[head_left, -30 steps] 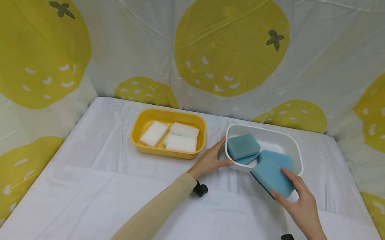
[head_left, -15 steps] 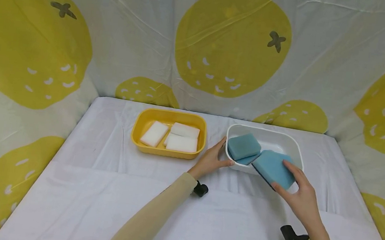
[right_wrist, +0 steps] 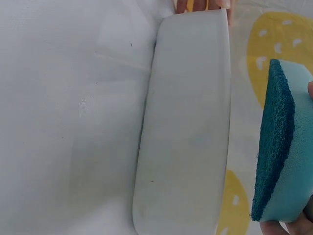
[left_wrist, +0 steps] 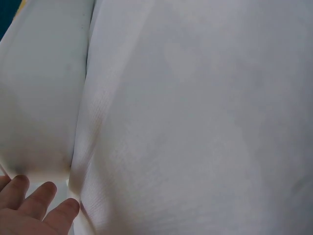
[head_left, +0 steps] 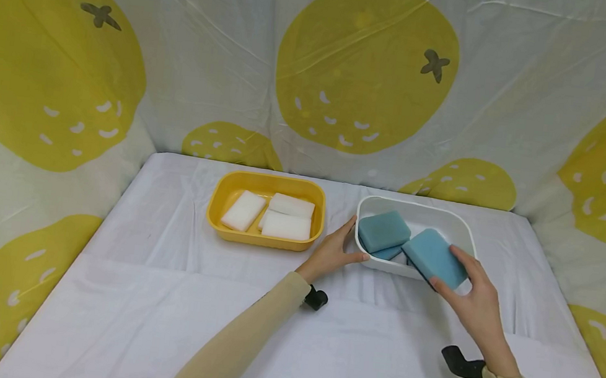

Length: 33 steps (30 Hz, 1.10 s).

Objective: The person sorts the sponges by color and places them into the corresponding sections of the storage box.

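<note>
My right hand (head_left: 472,302) pinches a light blue scouring sponge (head_left: 435,258) by its right end, thumb at the near side. Tilted, the sponge overlaps the front right of the white tub (head_left: 411,270); its dark teal scrub layer shows in the right wrist view, where the sponge (right_wrist: 293,142) is apart from the tub's outer wall. My left hand (head_left: 329,251) holds the tub's front left corner between thumb and fingers. Inside the tub, a greener sponge (head_left: 385,231) lies on a blue sponge (head_left: 387,252). The raised sponge hides part of the tub's inside.
A yellow tub (head_left: 262,240) stands left of the white one and holds white sponges (head_left: 286,225). White cloth (head_left: 351,356) covers the table. A sheet with large yellow lemons (head_left: 364,65) hangs behind.
My right hand has moved away from me with the blue sponge, which now sits farther over the white tub and hides the sponge seen behind it earlier. My left hand stays at the corner.
</note>
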Each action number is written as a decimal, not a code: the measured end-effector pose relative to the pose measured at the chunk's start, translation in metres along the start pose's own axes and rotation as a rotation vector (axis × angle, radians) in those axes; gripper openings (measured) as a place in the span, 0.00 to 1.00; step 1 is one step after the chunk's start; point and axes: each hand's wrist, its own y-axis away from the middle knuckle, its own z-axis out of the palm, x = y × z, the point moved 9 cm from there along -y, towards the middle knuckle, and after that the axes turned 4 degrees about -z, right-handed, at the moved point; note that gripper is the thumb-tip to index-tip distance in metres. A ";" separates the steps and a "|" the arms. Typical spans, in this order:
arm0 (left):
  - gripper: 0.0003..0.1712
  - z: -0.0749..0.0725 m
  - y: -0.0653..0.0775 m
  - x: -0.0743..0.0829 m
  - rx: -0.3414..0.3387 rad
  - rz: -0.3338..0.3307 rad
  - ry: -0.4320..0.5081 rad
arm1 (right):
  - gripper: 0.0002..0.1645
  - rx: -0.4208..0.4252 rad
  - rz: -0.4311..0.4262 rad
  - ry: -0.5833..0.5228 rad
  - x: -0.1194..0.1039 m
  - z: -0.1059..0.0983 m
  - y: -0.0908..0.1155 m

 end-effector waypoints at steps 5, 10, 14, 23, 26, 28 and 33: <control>0.55 0.000 0.000 0.000 -0.001 -0.001 0.001 | 0.44 -0.003 0.028 0.014 0.004 -0.001 -0.004; 0.55 0.000 0.000 0.000 0.002 0.002 0.003 | 0.44 0.008 0.033 0.018 0.008 -0.003 -0.008; 0.55 0.000 0.000 0.000 0.001 0.001 0.006 | 0.43 0.025 0.023 0.016 0.009 -0.005 -0.012; 0.56 -0.001 0.000 0.000 0.003 0.009 -0.009 | 0.44 0.030 0.040 0.016 0.015 -0.004 -0.022; 0.56 -0.001 0.000 0.000 0.000 0.009 -0.007 | 0.44 0.031 0.052 0.014 0.016 -0.004 -0.024; 0.56 -0.001 0.001 0.000 0.000 0.006 -0.006 | 0.44 0.031 0.057 0.014 0.016 -0.004 -0.025; 0.55 -0.001 0.001 0.000 -0.001 0.000 -0.007 | 0.44 0.034 0.063 0.012 0.019 -0.003 -0.028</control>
